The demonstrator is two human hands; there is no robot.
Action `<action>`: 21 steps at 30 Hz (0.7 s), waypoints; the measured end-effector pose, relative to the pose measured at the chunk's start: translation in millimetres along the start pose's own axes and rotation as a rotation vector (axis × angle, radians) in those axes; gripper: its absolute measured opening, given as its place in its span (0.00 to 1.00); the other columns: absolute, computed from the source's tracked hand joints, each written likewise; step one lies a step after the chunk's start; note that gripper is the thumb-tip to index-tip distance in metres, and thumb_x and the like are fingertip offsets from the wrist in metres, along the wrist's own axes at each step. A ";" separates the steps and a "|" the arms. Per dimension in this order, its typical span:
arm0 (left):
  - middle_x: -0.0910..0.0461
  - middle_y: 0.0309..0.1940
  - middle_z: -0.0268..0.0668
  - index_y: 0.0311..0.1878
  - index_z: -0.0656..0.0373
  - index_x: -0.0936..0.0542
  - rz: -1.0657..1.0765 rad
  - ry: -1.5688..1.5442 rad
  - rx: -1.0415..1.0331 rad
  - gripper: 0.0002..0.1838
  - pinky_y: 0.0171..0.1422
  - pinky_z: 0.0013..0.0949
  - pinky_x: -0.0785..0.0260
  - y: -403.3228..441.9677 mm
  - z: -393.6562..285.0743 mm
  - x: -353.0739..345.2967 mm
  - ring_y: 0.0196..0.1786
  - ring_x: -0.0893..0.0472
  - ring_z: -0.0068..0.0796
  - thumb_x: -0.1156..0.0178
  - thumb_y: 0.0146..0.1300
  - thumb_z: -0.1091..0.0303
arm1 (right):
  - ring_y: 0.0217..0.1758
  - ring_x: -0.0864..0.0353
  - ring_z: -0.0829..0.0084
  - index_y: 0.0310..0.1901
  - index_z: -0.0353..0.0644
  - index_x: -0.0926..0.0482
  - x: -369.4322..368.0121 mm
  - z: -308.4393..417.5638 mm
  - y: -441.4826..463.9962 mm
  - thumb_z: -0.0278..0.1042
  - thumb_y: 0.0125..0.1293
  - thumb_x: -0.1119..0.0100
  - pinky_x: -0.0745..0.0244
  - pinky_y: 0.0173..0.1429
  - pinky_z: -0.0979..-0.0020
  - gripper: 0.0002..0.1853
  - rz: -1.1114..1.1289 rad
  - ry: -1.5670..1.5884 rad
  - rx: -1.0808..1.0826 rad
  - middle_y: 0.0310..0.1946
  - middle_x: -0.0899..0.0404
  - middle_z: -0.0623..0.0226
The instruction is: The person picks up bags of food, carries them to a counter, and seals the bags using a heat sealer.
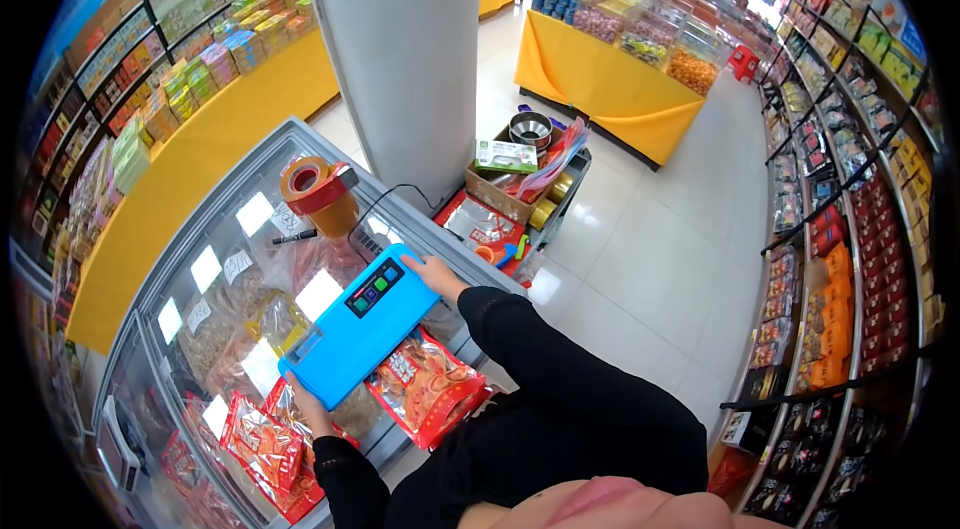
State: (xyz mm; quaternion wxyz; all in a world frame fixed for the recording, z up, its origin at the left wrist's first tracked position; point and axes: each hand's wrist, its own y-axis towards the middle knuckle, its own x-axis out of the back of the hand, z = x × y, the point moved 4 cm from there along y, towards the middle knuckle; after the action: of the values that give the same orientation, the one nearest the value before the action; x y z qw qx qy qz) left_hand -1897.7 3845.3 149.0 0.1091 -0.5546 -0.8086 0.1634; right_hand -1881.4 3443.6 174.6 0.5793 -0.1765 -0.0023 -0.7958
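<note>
A blue vacuum sealer (pixel 362 329) with a dark button panel lies on a glass-topped freezer (pixel 290 139). My left hand (pixel 312 407) holds its near left corner, fingers partly hidden beneath the edge. At the opposite end, my right hand (pixel 437 277) grips the corner beside the panel. A red-and-clear snack bag (pixel 425 384) extends from under the sealer's front edge toward my body. More red snack bags (pixel 270 449) lie on the glass near my left hand. Beyond the sealer stand rolls of tape (pixel 318 191), with a black marker (pixel 294 237) beside them.
A white pillar (pixel 400 49) rises behind the freezer. A cardboard box (pixel 500 194) of supplies sits by its base. Yellow-draped display tables (pixel 600 69) and packed shelves (pixel 840 229) border the tiled floor (pixel 660 239). A black cord (pixel 400 191) runs from behind the sealer.
</note>
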 end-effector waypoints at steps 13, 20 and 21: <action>0.30 0.49 0.43 0.54 0.71 0.35 0.097 -0.115 -0.017 0.39 0.55 0.29 0.40 -2.1 1.4 -3.8 0.49 0.29 0.33 0.55 0.57 0.39 | 0.44 0.25 0.54 0.45 0.24 0.30 1.3 -0.7 -2.2 0.68 0.52 0.56 0.33 0.49 0.67 0.42 0.007 -0.027 -0.001 0.39 0.26 0.43; 0.30 0.49 0.43 0.53 0.72 0.35 0.083 -0.099 -0.029 0.39 0.54 0.29 0.39 -2.7 0.5 -4.2 0.49 0.29 0.33 0.54 0.56 0.39 | 0.45 0.26 0.54 0.46 0.24 0.31 1.3 -0.6 -2.5 0.68 0.52 0.56 0.34 0.50 0.67 0.43 -0.023 -0.042 -0.019 0.40 0.27 0.42; 0.30 0.49 0.43 0.53 0.72 0.35 0.078 -0.100 -0.034 0.39 0.54 0.29 0.39 -3.8 -0.5 -5.2 0.49 0.29 0.33 0.54 0.56 0.39 | 0.45 0.26 0.54 0.46 0.24 0.31 1.8 -0.9 -2.1 0.68 0.52 0.56 0.34 0.50 0.67 0.43 -0.023 -0.042 -0.019 0.40 0.27 0.42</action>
State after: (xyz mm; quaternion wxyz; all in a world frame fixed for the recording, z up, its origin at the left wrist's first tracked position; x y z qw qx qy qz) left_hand -1899.0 3839.3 150.9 0.0525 -0.5788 -0.7933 0.1813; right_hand -1884.1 3442.4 174.7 0.5682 -0.1987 -0.0087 -0.7985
